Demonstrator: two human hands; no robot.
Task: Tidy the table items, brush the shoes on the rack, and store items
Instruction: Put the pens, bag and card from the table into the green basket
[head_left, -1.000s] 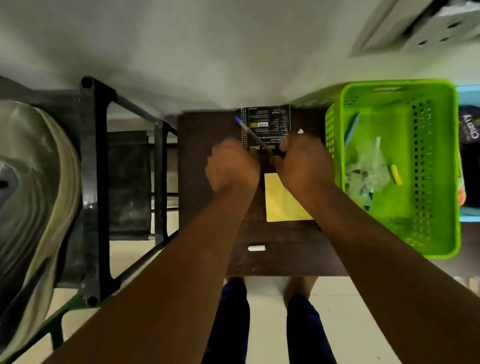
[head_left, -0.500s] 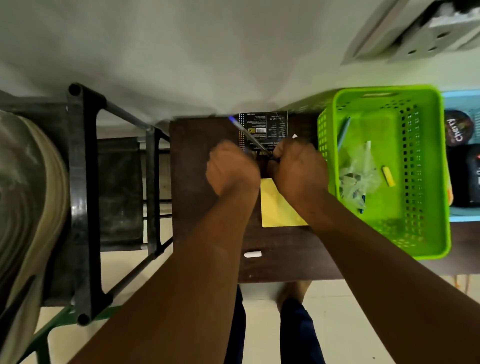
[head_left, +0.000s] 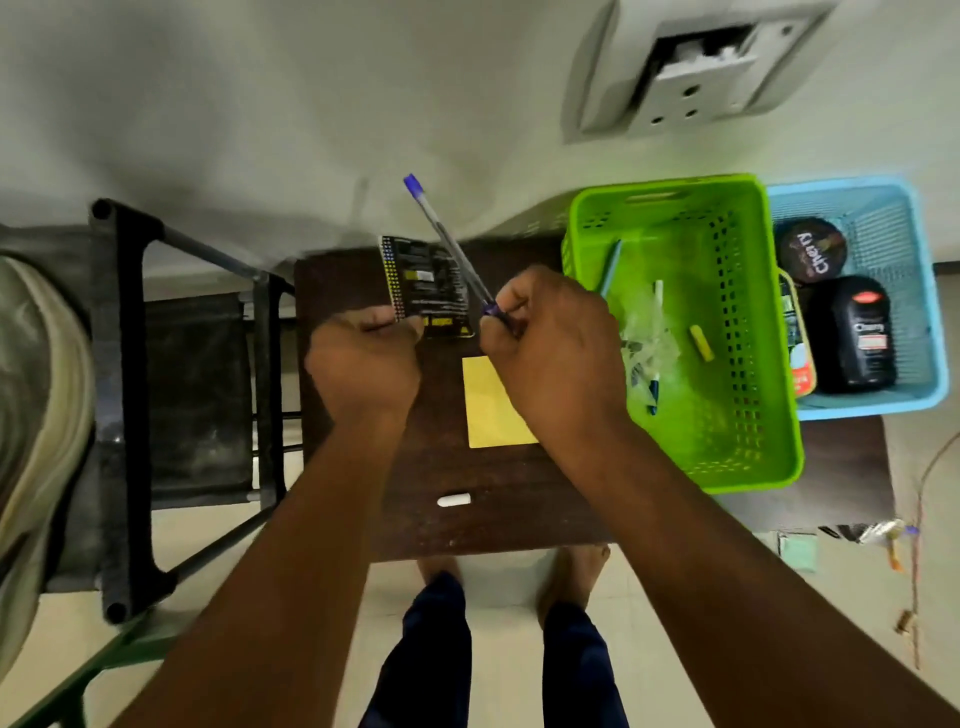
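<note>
My right hand (head_left: 550, 343) pinches a clear pen (head_left: 447, 241) with a blue cap, its capped end pointing up and away to the left. My left hand (head_left: 366, 358) grips the near edge of a black printed card (head_left: 423, 278) and holds it just above the dark wooden table (head_left: 498, 519). A yellow sticky-note pad (head_left: 485, 410) lies on the table between my hands. Near the front edge lies a small white cap or chalk piece (head_left: 453, 500). A green plastic basket (head_left: 727, 457) stands to the right, holding pens, a clear bag and a yellow piece.
A blue basket (head_left: 930, 332) behind the green one holds a round black polish tin (head_left: 812, 249) and a black polish bottle (head_left: 857, 335). A black metal rack (head_left: 119, 395) stands left of the table. Small litter (head_left: 878, 532) lies on the floor at right. My feet are under the table.
Both hands rose and moved apart. The left now holds the black card up off the table; the pen in the right swung higher, its cap toward the wall. The camera shifted, showing the blue basket.
</note>
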